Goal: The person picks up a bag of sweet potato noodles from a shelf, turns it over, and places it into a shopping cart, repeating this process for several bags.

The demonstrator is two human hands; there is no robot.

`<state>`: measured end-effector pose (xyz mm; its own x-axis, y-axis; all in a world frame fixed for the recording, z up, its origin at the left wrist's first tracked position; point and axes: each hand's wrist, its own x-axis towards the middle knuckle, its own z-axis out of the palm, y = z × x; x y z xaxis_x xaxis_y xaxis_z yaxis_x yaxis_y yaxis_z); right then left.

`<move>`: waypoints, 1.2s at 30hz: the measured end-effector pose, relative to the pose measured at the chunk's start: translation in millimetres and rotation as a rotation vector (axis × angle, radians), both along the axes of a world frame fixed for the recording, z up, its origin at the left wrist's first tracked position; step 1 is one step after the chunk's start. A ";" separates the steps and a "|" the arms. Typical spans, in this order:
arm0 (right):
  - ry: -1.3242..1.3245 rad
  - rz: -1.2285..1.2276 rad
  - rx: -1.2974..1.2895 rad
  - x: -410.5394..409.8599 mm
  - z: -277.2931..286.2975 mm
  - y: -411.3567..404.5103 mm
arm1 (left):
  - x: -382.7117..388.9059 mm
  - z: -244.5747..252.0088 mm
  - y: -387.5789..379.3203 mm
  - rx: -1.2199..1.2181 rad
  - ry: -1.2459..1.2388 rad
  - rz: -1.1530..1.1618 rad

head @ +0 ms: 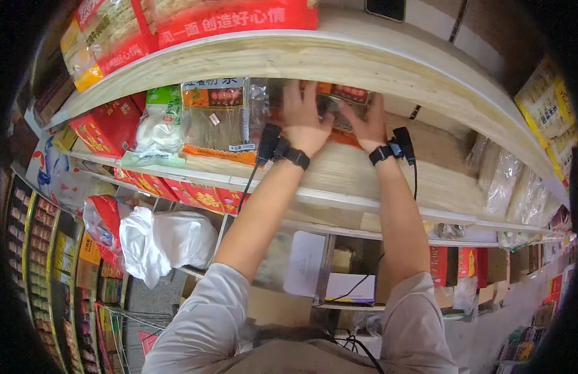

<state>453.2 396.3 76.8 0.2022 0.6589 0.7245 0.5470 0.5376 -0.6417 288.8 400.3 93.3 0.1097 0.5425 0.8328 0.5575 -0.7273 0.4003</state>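
Both my hands reach into a wooden shelf bay, over clear packets of dried noodles (350,92) with orange and red labels. My left hand (304,119) lies palm down over the packets, its fingers spread. To its right, my right hand (366,122) is at the packets' right side, thumb and fingers apart. Neither hand shows a grip around a packet; the fingertips reach in under the upper shelf. Left of my left hand stands another noodle packet (215,122) with an orange lower band. A green-and-white bag of white noodles (160,119) sits beside it.
The upper shelf's wooden edge (289,58) curves close above my hands, bearing large red noodle packs (223,21). Red boxes (109,126) stand at the left end, clear plastic packets (501,180) at the right. A white plastic bag (167,238) sits lower left. Cables hang from both wrists.
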 end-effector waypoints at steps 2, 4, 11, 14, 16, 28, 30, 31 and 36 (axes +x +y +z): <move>-0.109 -0.094 -0.093 0.5 -1.9 -2.7 | -1.6 -1.6 2.1 0.012 0.015 0.027; -0.223 -0.153 -0.179 0.9 -4.1 -4.0 | -2.9 -4.7 4.5 0.052 0.025 0.083; -0.233 -0.233 -0.001 1.3 -7.4 1.1 | 2.0 0.4 -2.8 0.034 0.035 0.107; -0.185 -0.252 -0.047 8.1 -8.7 5.5 | -9.4 17.4 -46.8 -0.097 -0.083 -0.026; -0.008 -0.273 0.119 15.3 -9.3 12.7 | -31.2 26.8 -101.7 -0.293 -0.176 -0.270; -0.186 -0.297 -0.151 20.4 14.0 -110.4 | -312.2 -122.9 -451.5 -0.967 -0.392 0.333; 0.031 0.023 -0.144 -13.6 4.0 -157.3 | -344.4 -202.2 -500.3 -1.069 -0.317 0.590; -0.072 0.014 -0.192 -26.3 -2.9 -183.2 | -353.1 -242.0 -520.1 -1.199 -0.311 0.695; -0.174 0.375 -0.618 -140.1 -79.6 -255.5 | -368.5 -394.6 -579.3 -1.290 -0.230 0.907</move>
